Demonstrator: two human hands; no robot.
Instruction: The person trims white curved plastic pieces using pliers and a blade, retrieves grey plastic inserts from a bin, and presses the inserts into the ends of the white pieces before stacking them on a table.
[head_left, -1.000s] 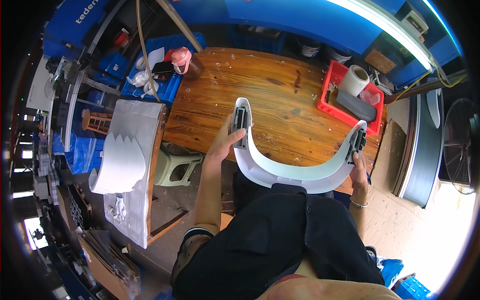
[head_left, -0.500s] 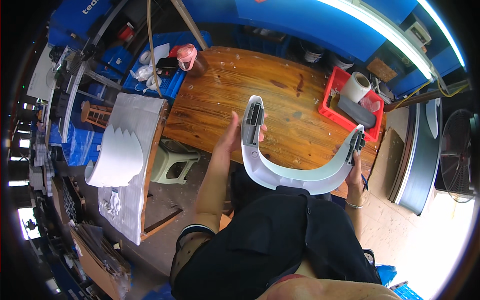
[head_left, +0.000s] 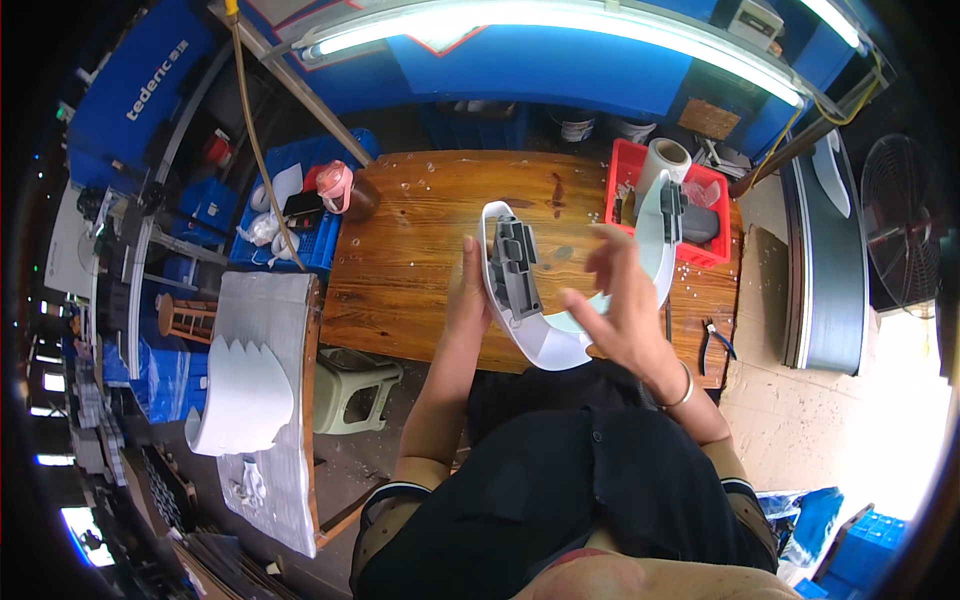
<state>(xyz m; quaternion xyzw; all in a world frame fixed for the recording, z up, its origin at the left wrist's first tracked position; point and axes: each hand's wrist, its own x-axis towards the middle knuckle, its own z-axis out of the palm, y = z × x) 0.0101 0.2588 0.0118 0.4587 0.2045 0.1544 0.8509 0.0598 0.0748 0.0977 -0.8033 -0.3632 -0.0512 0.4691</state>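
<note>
A white U-shaped plastic part [head_left: 562, 352] is held up over the near side of the wooden table. Grey plastic fittings [head_left: 517, 262] sit inside its left arm, and a smaller dark one [head_left: 673, 211] is at the tip of its right arm. My left hand [head_left: 470, 290] grips the outer side of the left arm, thumb up along it, the other fingers hidden behind. My right hand [head_left: 628, 315] is raised in front of the curve, fingers spread and holding nothing; whether it touches the part I cannot tell.
Beyond the part, a red tray [head_left: 622, 165] holds a white roll [head_left: 667, 160] and other items. Pliers [head_left: 715, 340] lie at the table's right edge. A lidded pink-topped jug [head_left: 338, 188] stands far left by a blue crate [head_left: 325, 250]. White curved pieces [head_left: 245, 395] rest on the left side bench.
My right hand has let go of the part's right arm and moved left, in front of the curve. The part has turned and tilted in my left hand. The view has shifted.
</note>
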